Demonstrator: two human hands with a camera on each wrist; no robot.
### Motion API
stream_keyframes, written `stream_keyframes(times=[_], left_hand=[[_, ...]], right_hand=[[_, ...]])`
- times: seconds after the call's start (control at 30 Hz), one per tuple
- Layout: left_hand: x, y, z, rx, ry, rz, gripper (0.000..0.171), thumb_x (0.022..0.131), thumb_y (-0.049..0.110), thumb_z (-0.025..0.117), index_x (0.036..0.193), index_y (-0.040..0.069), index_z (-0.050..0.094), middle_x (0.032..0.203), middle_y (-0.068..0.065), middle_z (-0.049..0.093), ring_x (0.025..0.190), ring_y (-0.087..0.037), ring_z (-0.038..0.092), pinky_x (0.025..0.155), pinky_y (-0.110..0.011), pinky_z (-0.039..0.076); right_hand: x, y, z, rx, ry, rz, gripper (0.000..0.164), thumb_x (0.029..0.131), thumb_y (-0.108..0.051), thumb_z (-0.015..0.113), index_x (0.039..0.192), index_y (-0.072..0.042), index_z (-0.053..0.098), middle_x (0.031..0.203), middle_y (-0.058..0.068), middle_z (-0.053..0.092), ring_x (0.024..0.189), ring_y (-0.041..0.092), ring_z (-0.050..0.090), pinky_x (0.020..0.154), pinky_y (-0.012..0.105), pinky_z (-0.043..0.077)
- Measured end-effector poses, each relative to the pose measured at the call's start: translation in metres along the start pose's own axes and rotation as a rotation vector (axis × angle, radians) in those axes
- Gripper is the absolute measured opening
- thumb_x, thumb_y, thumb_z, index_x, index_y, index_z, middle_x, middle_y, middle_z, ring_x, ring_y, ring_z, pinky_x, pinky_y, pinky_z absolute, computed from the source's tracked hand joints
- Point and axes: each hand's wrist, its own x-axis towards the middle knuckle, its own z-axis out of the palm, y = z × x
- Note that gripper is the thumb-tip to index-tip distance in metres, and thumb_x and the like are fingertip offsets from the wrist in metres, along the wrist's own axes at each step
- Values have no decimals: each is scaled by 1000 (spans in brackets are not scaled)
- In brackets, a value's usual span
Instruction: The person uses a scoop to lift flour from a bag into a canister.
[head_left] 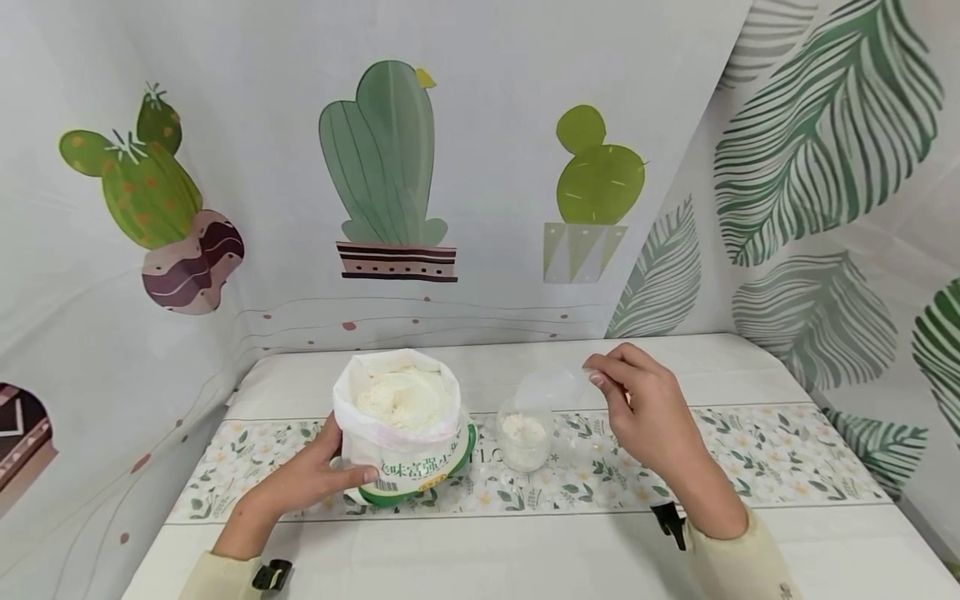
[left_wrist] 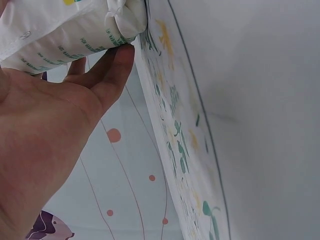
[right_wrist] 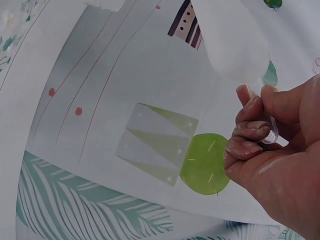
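An opened white bag of flour [head_left: 411,468], with green print, stands on the table with its top rolled outward and flour [head_left: 401,400] heaped inside. My left hand [head_left: 309,473] holds its left side, thumb across the front and fingers behind; the left wrist view shows the fingers along the bag [left_wrist: 65,37]. My right hand [head_left: 651,410] pinches the thin handle of a translucent scoop [head_left: 551,387], its bowl tilted over a clear cup [head_left: 525,460]. White flour partly fills the cup. Flour dust coats the right fingers [right_wrist: 247,147].
The table has a white cloth [head_left: 465,554] with a floral band [head_left: 577,492] across it. A backdrop [head_left: 502,167] printed with cacti and leaves hangs behind and at both sides. Dark clips [head_left: 273,575] sit near the sleeve cuffs.
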Motion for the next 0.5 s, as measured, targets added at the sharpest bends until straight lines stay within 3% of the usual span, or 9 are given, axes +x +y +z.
stream_keyframes(times=[0.3, 0.5], left_hand=[[1, -1, 0, 2, 2, -5, 117, 96, 21, 82, 169, 42, -7, 172, -17, 18, 155, -47, 20, 113, -78, 24], [1, 0, 0, 27, 5, -23, 116, 96, 22, 82, 169, 39, -7, 169, -13, 25, 154, -41, 28, 114, -71, 29]], right_hand=[[5, -6, -1, 88, 22, -3, 22, 96, 9, 72, 113, -2, 80, 95, -5, 65, 72, 7, 48, 63, 17, 38], [11, -15, 2, 150, 15, -10, 22, 96, 9, 72, 113, -1, 80, 95, -6, 65, 73, 8, 49, 67, 20, 40]])
